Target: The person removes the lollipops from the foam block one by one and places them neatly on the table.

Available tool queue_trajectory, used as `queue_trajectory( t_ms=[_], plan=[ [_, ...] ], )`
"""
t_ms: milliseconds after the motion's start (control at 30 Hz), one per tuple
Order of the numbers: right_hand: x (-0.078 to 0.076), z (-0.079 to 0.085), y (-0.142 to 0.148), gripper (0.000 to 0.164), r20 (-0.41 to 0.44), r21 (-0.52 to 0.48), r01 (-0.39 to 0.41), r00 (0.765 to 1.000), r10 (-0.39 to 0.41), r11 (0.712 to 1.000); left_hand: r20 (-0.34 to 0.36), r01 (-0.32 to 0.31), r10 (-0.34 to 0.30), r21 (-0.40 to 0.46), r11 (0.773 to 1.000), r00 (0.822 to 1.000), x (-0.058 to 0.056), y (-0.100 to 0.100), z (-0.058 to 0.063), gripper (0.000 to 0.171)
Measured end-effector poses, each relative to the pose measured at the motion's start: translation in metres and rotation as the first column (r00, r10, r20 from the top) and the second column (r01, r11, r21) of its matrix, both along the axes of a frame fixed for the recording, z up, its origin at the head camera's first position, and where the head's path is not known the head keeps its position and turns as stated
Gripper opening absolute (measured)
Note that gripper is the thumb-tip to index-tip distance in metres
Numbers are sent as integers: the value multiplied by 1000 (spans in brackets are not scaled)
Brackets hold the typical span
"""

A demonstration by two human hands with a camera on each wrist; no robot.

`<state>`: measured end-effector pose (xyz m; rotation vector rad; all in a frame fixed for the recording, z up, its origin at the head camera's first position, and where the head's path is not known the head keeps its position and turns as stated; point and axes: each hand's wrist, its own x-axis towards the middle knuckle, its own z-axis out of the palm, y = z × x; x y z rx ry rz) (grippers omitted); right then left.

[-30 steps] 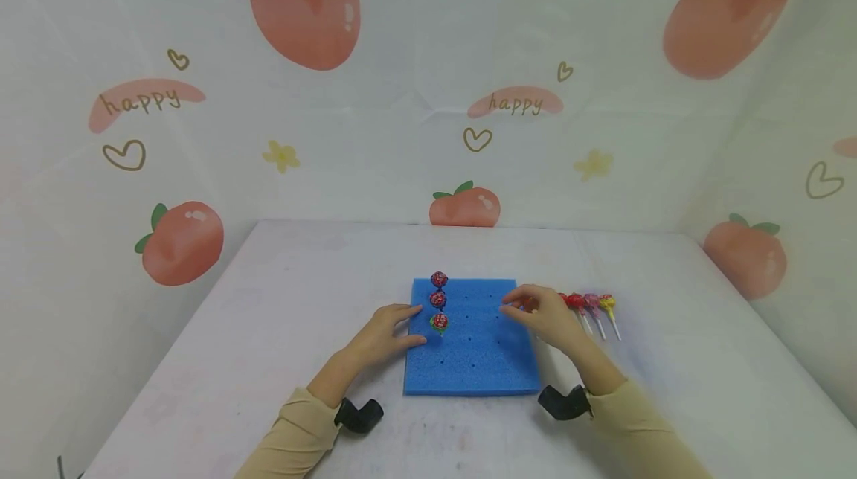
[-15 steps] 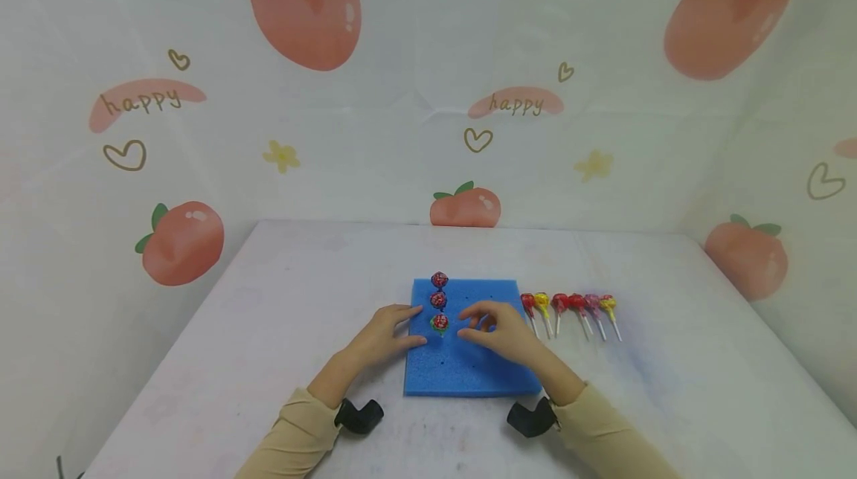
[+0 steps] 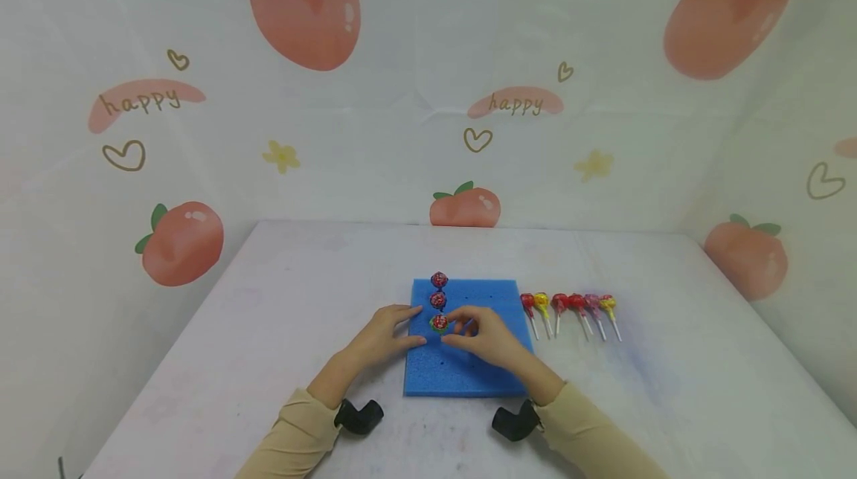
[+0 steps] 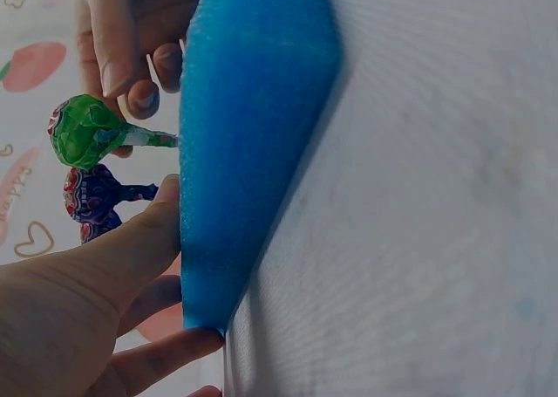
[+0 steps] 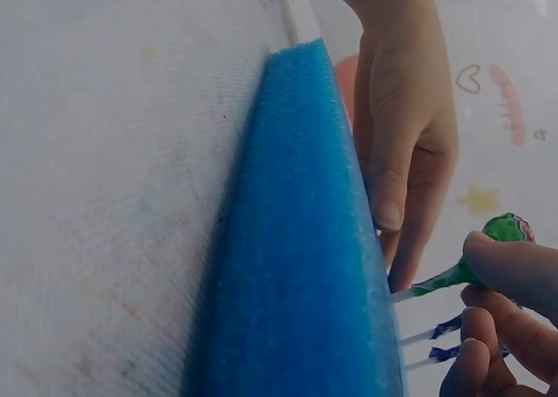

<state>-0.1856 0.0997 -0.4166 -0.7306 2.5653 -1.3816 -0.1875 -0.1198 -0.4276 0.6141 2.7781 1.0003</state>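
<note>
Resting along the left edge of the blue foam block (image 3: 428, 381), your left hand (image 3: 380, 335) has its thumb and fingers spread wide. Your right hand (image 3: 490, 339) has its thumb and forefinger close about the green-wrapped lollipop (image 3: 439, 323); you cannot tell from these views whether they pinch it. That lollipop stands upright in the foam, nearest you in a line with two dark-wrapped lollipops (image 3: 438, 300). To your right, six lollipops (image 3: 577, 302) lie side by side on the tabletop (image 3: 669, 360).
</note>
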Motion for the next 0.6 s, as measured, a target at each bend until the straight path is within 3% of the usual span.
queue_trajectory(
  t_ms=[600],
  plan=[
    [-3,-3,-11,23,0,-37,58,998,-58,998,-17,6,-6,0,1000,1000,-1,0,-2,58]
  ],
)
